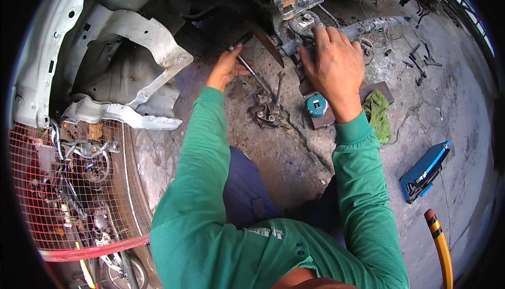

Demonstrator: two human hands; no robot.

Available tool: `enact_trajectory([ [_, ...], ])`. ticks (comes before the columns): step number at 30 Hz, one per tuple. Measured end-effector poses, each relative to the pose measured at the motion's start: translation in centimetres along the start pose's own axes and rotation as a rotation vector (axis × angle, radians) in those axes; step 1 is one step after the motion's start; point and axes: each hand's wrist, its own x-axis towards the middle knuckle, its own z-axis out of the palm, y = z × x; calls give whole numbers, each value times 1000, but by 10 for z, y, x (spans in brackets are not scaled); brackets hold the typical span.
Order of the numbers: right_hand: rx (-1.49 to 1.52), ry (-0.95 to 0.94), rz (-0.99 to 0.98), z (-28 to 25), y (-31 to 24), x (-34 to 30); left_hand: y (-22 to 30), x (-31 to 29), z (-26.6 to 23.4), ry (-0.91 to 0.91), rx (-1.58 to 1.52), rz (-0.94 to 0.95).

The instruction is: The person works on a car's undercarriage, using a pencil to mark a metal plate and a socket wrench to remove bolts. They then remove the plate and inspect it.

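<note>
My left hand (227, 67) is closed around a long metal bar (256, 75) with a dark upper end. The bar slants down towards the floor. My right hand (336, 63) rests over a metal vehicle part (304, 25), its fingers curled over the part and their tips hidden. Between my hands, a rusty flat-edged plate (267, 46) stands on edge. Below it, an open-ended wrench (280, 86) leans by a greasy metal assembly (265, 112) with bolts, on the concrete. A teal round-faced device (316, 105) sits below my right hand, beside a green cloth (377, 115).
Pale body panels (142, 36) of a vehicle jut in at upper left. A red mesh guard (79, 183) stands at left, with a motorcycle behind it. A blue case (425, 172) and a yellow handle (441, 244) are at right. Loose tools (418, 63) lie far right.
</note>
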Motion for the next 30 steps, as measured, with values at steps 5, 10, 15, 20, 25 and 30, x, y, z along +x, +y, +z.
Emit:
enact_trajectory([
  [5, 3, -22, 3, -1, 0, 0, 8, 8, -5, -123, -423, -117],
  [10, -1, -21, 0, 1, -1, 0, 6, -2, -6, 326, 1059, 705],
  [15, -32, -38, 3, 0, 0, 1, 16, -13, -4, -5, 417, 271],
  [20, -5, -18, -3, 2, -5, 1, 8, 13, -33, -279, -588, -259],
  [25, -18, -20, -1, 3, -2, 2, -3, 12, -16, 214, 898, 707],
  [30, -14, -18, -1, 3, -2, 0, 1, 10, -13, -14, 374, 327],
])
